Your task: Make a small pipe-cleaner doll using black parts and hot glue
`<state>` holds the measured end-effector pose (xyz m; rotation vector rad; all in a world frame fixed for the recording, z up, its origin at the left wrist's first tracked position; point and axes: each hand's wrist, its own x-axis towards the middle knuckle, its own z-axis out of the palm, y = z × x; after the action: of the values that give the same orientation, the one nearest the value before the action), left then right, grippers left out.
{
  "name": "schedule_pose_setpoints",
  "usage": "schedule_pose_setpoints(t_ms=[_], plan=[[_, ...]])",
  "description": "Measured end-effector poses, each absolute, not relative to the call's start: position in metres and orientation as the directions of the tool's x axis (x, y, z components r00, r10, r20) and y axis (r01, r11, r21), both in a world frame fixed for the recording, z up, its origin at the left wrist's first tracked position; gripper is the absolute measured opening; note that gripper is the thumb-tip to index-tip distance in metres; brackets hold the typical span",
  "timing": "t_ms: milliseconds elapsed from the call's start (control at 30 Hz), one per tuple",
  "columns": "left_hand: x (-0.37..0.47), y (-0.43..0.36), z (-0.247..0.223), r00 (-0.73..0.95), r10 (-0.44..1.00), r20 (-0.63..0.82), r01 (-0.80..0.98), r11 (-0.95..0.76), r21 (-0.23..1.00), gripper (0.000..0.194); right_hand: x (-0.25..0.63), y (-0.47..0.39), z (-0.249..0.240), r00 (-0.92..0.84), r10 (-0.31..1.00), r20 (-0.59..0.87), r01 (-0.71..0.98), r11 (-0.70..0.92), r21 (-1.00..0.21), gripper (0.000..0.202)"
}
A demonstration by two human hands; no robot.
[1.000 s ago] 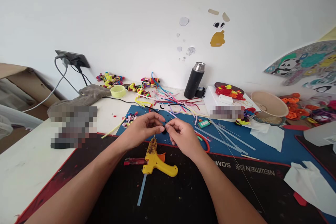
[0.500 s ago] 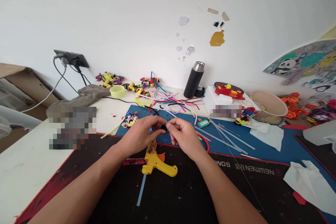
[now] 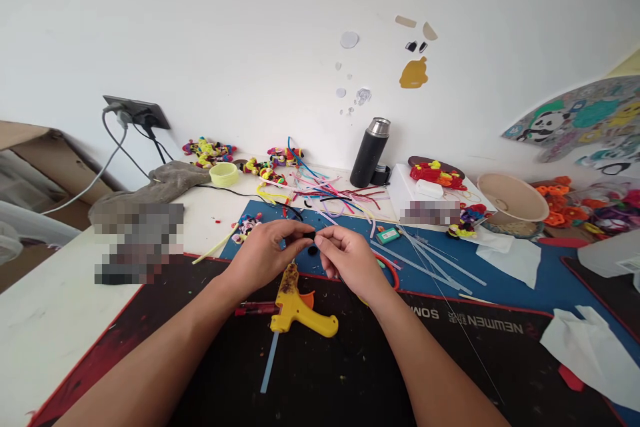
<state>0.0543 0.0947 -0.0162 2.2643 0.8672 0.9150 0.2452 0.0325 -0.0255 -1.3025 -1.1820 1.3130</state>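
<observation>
- Over the blue mat (image 3: 260,209), just beyond the nozzle of a yellow hot-glue gun (image 3: 287,307), our left hand (image 3: 269,248) pinches a small black piece (image 3: 311,235) between thumb and fingers.
- Our right hand (image 3: 350,255) meets it opposite, fingers close together; whether they grip it too, we cannot tell.
- As we judge it, the piece is mid-handling: held, not set down. A dark round shape (image 3: 313,250) just below may be separate.
- Farther back, fuzzy multicoloured pipe-cleaner figures (image 3: 207,151) look complete; loose pipe cleaners (image 3: 357,193), thin and bendy, seem unused on the white tabletop (image 3: 65,307).
- Our glue gun is smooth plastic, stained brown near its tip, a translucent glue stick (image 3: 270,361) jutting from its rear.
</observation>
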Motion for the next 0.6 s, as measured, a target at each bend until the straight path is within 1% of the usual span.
schedule_pose_setpoints(t_ms=[200, 367, 600], plan=[[0.0530, 0.0953, -0.0187, 0.589, 0.701, 0.402, 0.342, -0.667, 0.662, 0.024, 0.2446, 0.0324, -0.0227, -0.013, 0.990, -0.143, 0.026, -0.143, -0.989, 0.034], [0.0529, 0.0951, -0.0170, 0.611, 0.695, 0.378, 0.348, -0.665, 0.661, 0.022, 0.2446, 0.0322, -0.0222, -0.027, 0.989, -0.146, 0.039, -0.145, -0.989, 0.034], [0.0531, 0.0949, -0.0171, 0.625, 0.679, 0.384, 0.344, -0.682, 0.646, 0.018, 0.2452, 0.0321, -0.0236, -0.042, 0.989, -0.145, 0.047, -0.143, -0.989, 0.033]])
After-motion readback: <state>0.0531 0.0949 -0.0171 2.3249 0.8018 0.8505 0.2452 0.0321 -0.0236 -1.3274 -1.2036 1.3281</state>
